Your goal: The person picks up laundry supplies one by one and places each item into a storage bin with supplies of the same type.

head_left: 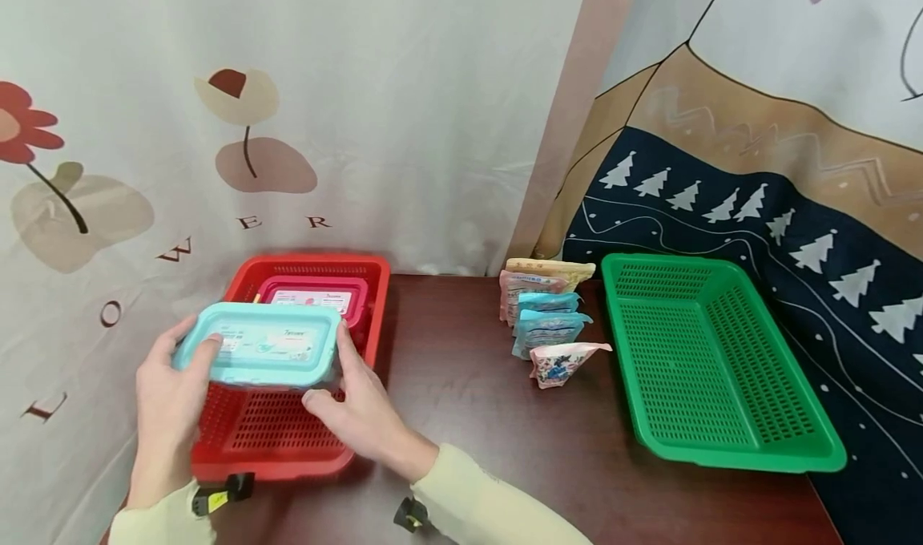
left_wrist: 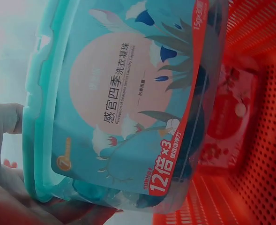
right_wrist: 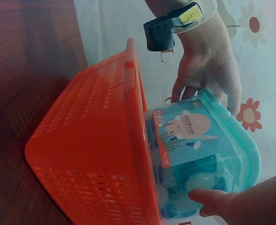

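Note:
A clear box of laundry capsules with a turquoise lid point(head_left: 267, 343) is held over the red basket point(head_left: 270, 471). My left hand point(head_left: 171, 397) grips its left end, thumb on top of the lid. At the right end my right hand point(head_left: 366, 413) holds the box between thumb and fingers. Its printed side label point(left_wrist: 123, 93) faces the left wrist camera. The right wrist view shows capsules point(right_wrist: 198, 185) through the clear wall, with the right thumb against it. Behind it, inside the basket, a box with a magenta lid point(head_left: 357, 290) is partly hidden.
Several small pouches stand in a row on the brown table point(head_left: 461, 433): cream point(head_left: 570, 270), pink point(head_left: 510, 292), blue point(head_left: 551, 329) and a patterned one point(head_left: 561, 363). To their right is a green basket point(head_left: 728, 458). A printed curtain point(head_left: 433, 128) hangs behind.

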Demonstrator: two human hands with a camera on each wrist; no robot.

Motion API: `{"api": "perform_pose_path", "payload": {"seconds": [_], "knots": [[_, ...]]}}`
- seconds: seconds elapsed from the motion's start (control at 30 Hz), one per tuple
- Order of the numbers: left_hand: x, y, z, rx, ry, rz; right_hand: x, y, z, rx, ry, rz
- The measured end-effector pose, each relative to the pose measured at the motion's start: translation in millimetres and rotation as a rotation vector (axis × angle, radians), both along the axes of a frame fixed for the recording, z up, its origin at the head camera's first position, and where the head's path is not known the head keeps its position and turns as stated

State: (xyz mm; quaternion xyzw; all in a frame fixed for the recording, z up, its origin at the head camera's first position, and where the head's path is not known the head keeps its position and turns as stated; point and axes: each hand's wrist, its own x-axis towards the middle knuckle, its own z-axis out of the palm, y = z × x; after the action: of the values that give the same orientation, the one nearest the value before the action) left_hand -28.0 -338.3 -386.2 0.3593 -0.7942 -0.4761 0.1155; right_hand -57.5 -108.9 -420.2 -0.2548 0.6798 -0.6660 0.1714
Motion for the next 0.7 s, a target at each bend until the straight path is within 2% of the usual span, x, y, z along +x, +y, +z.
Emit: {"api": "perform_pose_path", "payload": {"seconds": [0.17,0.3,0.5,0.6,0.7], "knots": [[-2.4,-12.4,-12.0,-0.005,-0.023,0.019,-4.6,-5.8,-2.1,0.056,0.006,0.047],[-2.4,-17.6,-17.9,-0.028,-0.048,-0.008,-6.0,-10.3,-1.6,0.086,-0.022,0.063],[-2.4,-21.8,-16.2,-0.079,-0.157,-0.139,-4.8,-19.6,-0.3,0.152,-0.090,0.001],[-4.0,-25.9,-13.5,-0.059,-0.223,-0.220,-5.3,-23.5,-2.3,0.143,-0.146,-0.027],[-6.0,-33.0,-10.7,-0.052,-0.287,-0.312,-7.2,-26.3,-5.9,0.114,-0.154,-0.031]]}}
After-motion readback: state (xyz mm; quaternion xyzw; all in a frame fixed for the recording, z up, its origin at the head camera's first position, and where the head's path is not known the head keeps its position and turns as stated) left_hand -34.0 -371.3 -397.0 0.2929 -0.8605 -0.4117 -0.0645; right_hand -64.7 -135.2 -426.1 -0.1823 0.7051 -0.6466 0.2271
